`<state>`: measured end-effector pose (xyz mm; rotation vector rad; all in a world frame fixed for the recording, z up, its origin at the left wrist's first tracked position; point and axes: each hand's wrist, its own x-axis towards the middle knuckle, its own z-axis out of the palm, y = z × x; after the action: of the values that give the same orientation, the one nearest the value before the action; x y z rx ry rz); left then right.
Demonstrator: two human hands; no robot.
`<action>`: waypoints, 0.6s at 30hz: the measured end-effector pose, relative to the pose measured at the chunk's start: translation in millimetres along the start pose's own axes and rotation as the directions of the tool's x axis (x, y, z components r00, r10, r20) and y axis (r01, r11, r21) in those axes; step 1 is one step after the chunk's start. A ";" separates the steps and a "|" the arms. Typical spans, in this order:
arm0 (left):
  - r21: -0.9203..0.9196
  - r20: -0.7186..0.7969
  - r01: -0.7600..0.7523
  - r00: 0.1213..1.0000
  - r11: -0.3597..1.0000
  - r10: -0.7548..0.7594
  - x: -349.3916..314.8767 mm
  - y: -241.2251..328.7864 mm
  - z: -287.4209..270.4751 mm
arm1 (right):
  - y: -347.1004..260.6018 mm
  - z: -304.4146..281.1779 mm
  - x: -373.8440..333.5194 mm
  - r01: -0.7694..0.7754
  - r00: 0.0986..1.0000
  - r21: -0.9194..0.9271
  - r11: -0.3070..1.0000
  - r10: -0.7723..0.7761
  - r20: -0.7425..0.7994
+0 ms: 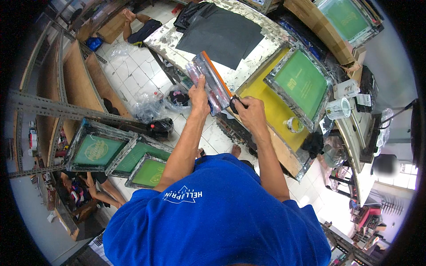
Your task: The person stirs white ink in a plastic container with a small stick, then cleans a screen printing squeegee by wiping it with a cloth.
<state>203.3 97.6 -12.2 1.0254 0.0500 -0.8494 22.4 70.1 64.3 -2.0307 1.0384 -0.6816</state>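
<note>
A squeegee with a smeared metal holder and an orange blade is held up in front of me, tilted, above the near edge of the worktable. My left hand is closed round its left side, thumb lying on the metal face. At its lower right end, my right hand pinches a small black piece against the orange blade's corner; what this piece is I cannot make out. Just right of that hand lies a yellow board, and a green printing screen in a stained frame rests tilted over it.
Black sheets cover part of the paint-stained table. A tape roll sits on the yellow board; a white cup stands further right. Several green screens lean at left by metal shelving. Two other people are partly visible at left.
</note>
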 end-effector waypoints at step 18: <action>0.316 0.389 0.225 0.855 0.922 -0.342 -50.4 10.6 18.6 | -1.4 -4.1 58.6 0.077 0.951 0.379 0.922 0.047 -0.306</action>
<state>169.1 116.0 26.4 1.0629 -0.3085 -1.3768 51.2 20.0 74.9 -1.6190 0.9681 -1.1476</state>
